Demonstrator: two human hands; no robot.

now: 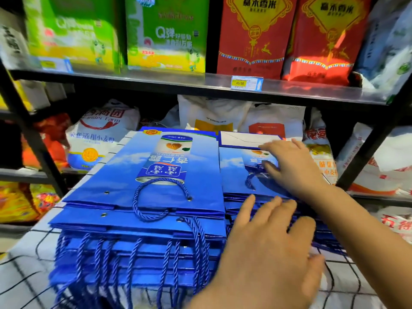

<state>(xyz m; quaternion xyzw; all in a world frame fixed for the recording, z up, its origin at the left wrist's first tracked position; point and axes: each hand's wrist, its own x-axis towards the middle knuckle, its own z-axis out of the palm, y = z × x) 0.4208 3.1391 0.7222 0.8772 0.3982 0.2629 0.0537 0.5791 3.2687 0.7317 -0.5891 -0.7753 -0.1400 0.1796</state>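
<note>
Two stacks of flat blue paper gift bags with blue rope handles lie side by side on a black-and-white checked cloth [29, 277]. The left stack [142, 175] shows a printed drink can on its top bag. My right hand [292, 168] lies flat on top of the right stack [234, 172], fingers spread and pointing left, the thumb next to a rope handle. My left hand [267, 248] rests palm down on the front edge of the same stack, fingers straight. Neither hand grips a bag.
A dark metal shelf [156, 82] crosses just above and behind the stacks, carrying green boxes [167, 34], red rice bags [254, 36] and a price tag [246, 83]. White flour sacks [100, 134] and other bags fill the lower shelf behind the stacks.
</note>
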